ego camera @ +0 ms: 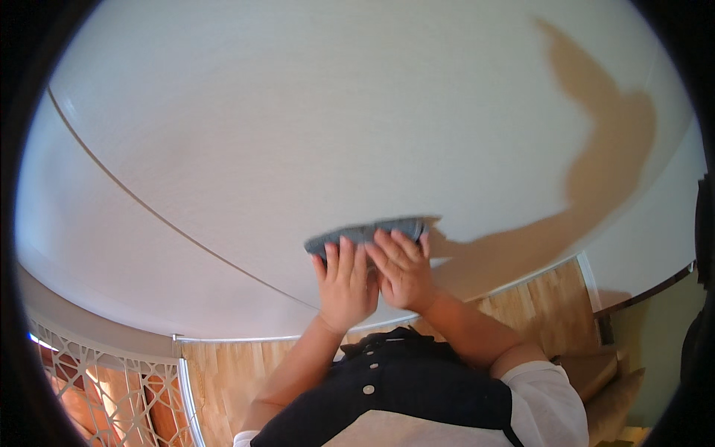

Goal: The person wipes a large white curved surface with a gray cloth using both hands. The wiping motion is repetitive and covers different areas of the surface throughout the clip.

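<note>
A folded grey cloth point(366, 232) lies flat against a pale, smooth wall point(335, 139). My left hand point(345, 282) presses on its left half with the fingers pointing up the wall. On the right half rests my right hand point(405, 271), its fingers slanting up and to the left. The two hands are side by side with the thumbs close together. Parts of the cloth are hidden under my fingers, and its edges look slightly blurred.
A dark seam line point(167, 223) runs down the wall at left. Below is a wood-plank floor point(223, 369). A white lattice screen point(111, 385) stands at lower left, and brown furniture point(595, 374) at lower right. My arm's shadow falls across the wall's right side.
</note>
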Demonstrator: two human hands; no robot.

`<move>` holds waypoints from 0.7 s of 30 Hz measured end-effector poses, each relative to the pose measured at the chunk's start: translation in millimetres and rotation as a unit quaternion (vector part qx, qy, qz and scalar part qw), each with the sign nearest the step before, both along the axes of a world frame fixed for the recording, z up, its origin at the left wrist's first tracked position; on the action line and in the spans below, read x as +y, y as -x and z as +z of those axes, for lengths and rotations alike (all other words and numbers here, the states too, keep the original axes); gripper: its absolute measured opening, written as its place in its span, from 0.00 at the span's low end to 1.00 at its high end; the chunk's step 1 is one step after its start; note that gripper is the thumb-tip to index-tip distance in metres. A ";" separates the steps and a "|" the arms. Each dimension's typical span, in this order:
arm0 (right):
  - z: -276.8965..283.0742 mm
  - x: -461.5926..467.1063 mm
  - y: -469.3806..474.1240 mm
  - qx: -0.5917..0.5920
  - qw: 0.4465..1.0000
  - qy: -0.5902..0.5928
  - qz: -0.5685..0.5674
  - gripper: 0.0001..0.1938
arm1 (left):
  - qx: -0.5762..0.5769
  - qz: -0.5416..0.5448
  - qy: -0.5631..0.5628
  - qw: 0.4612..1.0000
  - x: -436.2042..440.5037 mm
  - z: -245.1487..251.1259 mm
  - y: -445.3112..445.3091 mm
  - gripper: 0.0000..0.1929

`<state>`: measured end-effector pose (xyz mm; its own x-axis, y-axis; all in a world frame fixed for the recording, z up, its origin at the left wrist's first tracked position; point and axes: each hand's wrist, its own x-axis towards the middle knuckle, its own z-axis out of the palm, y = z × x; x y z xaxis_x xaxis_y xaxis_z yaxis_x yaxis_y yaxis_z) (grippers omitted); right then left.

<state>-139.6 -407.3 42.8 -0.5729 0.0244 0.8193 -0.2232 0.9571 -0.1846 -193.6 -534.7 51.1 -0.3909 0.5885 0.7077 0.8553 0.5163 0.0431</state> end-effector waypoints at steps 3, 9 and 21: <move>41.6 12.4 11.4 0.085 0.996 -0.011 -0.031 0.19 | 0.062 -0.012 -0.058 0.996 19.4 35.7 9.5 0.28; -22.8 24.2 -3.9 0.031 0.999 -0.003 -0.013 0.21 | -0.009 -0.039 0.041 0.998 17.3 -13.8 -5.3 0.33; 11.7 27.4 3.1 0.052 0.998 -0.020 0.013 0.19 | 0.034 0.015 -0.101 0.994 31.9 4.0 -6.9 0.28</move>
